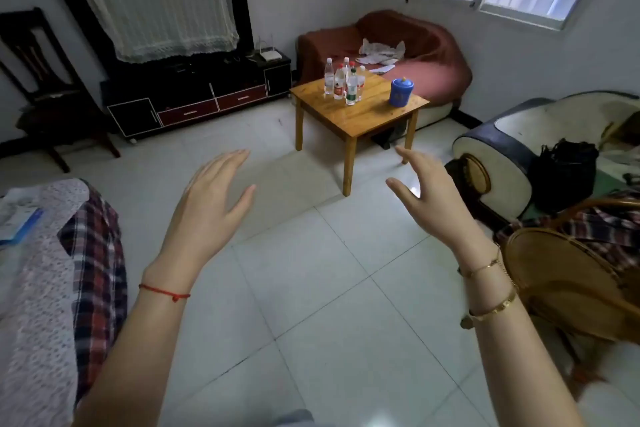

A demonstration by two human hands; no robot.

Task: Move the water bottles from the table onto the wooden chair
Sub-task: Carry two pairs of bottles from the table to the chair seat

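Several clear water bottles (344, 81) with red, white and green caps stand clustered on the far left part of a small wooden table (367, 114) across the room. A dark wooden chair (41, 90) stands against the wall at the far left. My left hand (211, 204) and my right hand (429, 194) are held out over the tiled floor, well short of the table. Both are empty, with fingers spread.
A blue lidded jar (401, 92) sits on the table's right side. A black TV cabinet (197, 94) lines the back wall, and a red-covered sofa (408, 55) stands behind the table. An armchair (540, 152) and a wicker chair (571, 274) are at right, with a cloth-covered seat (52, 270) at left.
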